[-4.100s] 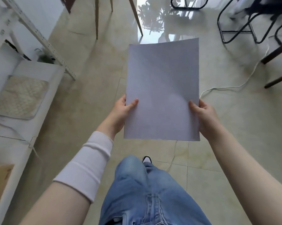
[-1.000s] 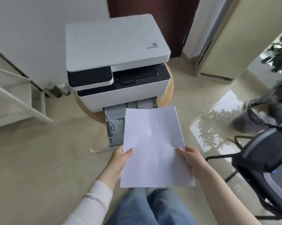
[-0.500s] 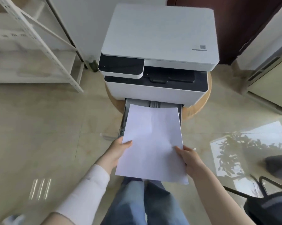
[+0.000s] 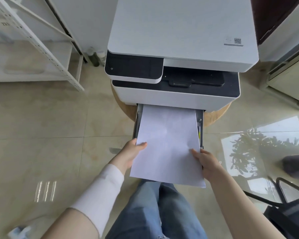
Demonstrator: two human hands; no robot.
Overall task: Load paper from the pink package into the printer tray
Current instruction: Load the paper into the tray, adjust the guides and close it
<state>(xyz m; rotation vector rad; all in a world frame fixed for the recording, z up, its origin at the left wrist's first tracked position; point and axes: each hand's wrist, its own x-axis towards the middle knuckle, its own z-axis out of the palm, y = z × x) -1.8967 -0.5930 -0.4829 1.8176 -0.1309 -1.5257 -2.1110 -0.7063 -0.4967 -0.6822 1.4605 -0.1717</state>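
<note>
Altogether, one printer [image 4: 178, 54], one pulled-out tray [image 4: 200, 125], one batch of paper [image 4: 167, 145] and two hands are seen. Whether the paper is a single sheet or a thin stack cannot be told, since only its top face is shown. It is plain white, unprinted, with a faint soft crease near its middle, and it is slightly bowed.

The paper is held over the tray, its far edge reaching the slot under the printer's front, its near edge hanging past the tray above a pair of blue jeans [image 4: 155, 211]. It is set slightly askew, so that a strip of the tray's grey wall is left bare on the right.

The left hand [image 4: 130, 155] is closed on the paper's left edge, thumb on top. The right hand [image 4: 208, 163] is closed on the right edge near the lower corner, thumb laid on top as well. One white sleeve [image 4: 102, 192] is worn on the left forearm.

The printer is white with a black panel and is stood on one round wooden stool [image 4: 216, 116]. One white metal shelf [image 4: 36, 42] is seen at the left.
</note>
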